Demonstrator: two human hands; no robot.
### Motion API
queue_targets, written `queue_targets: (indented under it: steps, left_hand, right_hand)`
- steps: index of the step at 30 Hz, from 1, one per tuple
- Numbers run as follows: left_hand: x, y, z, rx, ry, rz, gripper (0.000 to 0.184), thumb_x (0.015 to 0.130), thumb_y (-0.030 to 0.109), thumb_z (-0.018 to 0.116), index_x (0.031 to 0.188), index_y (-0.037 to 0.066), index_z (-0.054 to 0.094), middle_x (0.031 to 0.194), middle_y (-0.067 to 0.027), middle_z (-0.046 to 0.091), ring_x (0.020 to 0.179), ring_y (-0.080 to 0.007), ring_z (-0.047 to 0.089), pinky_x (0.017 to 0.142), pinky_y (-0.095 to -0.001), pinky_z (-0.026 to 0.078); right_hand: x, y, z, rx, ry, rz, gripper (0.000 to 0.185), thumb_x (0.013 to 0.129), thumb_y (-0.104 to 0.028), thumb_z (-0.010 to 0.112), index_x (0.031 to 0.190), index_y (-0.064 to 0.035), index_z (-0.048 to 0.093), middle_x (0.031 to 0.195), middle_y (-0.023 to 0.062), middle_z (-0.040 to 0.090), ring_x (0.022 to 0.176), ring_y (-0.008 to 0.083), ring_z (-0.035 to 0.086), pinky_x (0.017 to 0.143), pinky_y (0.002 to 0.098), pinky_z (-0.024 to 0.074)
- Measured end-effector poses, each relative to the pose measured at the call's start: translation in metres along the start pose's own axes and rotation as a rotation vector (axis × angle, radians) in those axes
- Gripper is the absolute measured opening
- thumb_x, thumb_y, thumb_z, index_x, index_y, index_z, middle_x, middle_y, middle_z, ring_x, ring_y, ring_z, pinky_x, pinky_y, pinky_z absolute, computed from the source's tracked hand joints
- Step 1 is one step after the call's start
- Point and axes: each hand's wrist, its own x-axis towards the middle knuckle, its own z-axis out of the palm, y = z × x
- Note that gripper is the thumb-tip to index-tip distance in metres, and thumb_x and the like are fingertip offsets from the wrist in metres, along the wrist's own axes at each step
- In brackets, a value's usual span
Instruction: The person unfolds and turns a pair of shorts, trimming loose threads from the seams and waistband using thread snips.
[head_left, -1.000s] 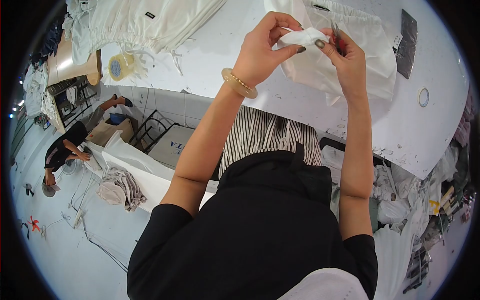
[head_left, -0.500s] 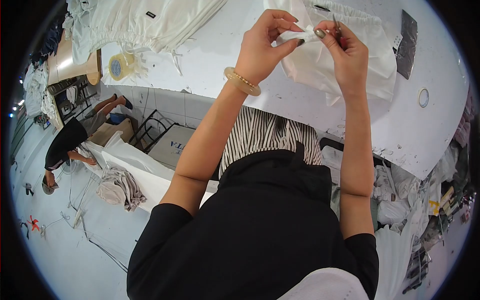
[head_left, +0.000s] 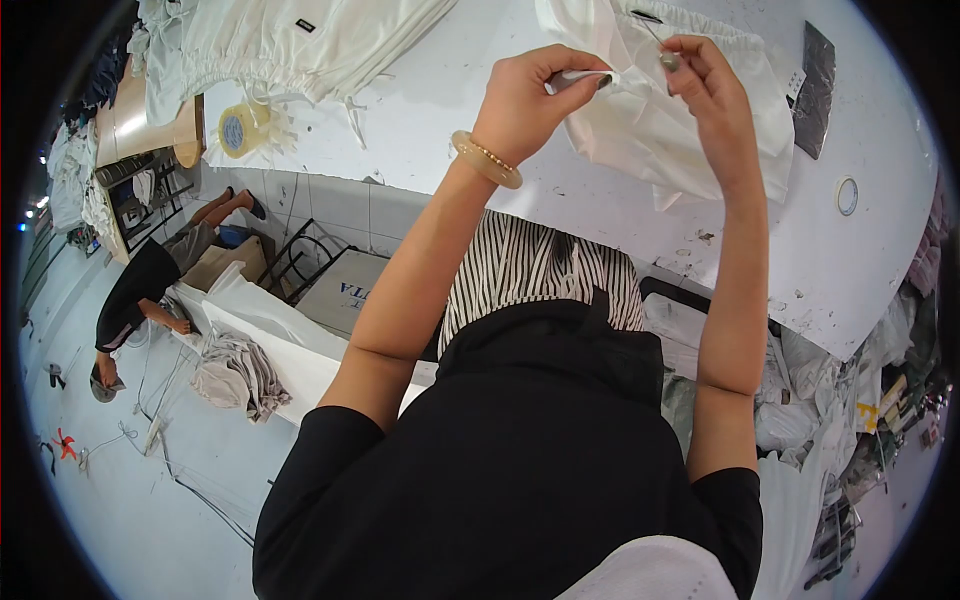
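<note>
My left hand (head_left: 530,100) is closed in a pinch on a gathered edge of a white garment (head_left: 620,135), above the table. Out to the right, my right hand (head_left: 722,105) is curled around thread snips (head_left: 648,30). Only a thin metal tip pokes out past the fingers; the rest of the snips is hidden in the palm. The garment has an elastic waistband and a dark label (head_left: 646,16), and lies spread beneath both hands.
More white garments (head_left: 290,60) lie at the table's upper left, beside a tape roll (head_left: 233,133). A dark plastic sheet (head_left: 815,90) and a small ring of tape (head_left: 847,196) sit on the right. A person (head_left: 140,290) bends over at the left, near a grey cloth bundle (head_left: 240,375).
My right hand has moved right, away from my left hand, with the snips' tip turned up and left. My left hand has lowered slightly, still pinching the garment.
</note>
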Motion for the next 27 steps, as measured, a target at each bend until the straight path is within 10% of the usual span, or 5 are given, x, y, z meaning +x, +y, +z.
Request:
queue_targets:
  steps: [21, 27]
  left_hand:
    - [-0.003, 0.0, 0.001, -0.016, 0.0, 0.067, 0.013, 0.079, 0.007, 0.065, 0.091, 0.003, 0.069, 0.075, 0.005, 0.061, 0.064, -0.0053, 0.041, 0.059, -0.019, 0.037]
    - [0.004, -0.012, -0.002, -0.039, -0.084, 0.22, 0.027, 0.078, -0.006, 0.062, 0.103, 0.001, 0.056, 0.105, -0.0034, 0.059, 0.085, -0.0087, 0.058, 0.072, -0.0235, 0.048]
  right_hand:
    - [-0.003, -0.015, -0.005, -0.375, -0.157, -0.155, 0.016, 0.077, -0.018, 0.066, 0.087, -0.0049, 0.064, 0.074, 0.0033, 0.061, 0.069, 0.012, 0.057, 0.068, 0.0253, 0.0466]
    - [0.003, -0.002, -0.001, -0.153, -0.032, -0.129, 0.02, 0.082, -0.021, 0.064, 0.091, -0.0031, 0.062, 0.066, -0.0028, 0.054, 0.061, 0.0086, 0.048, 0.058, 0.0227, 0.0405]
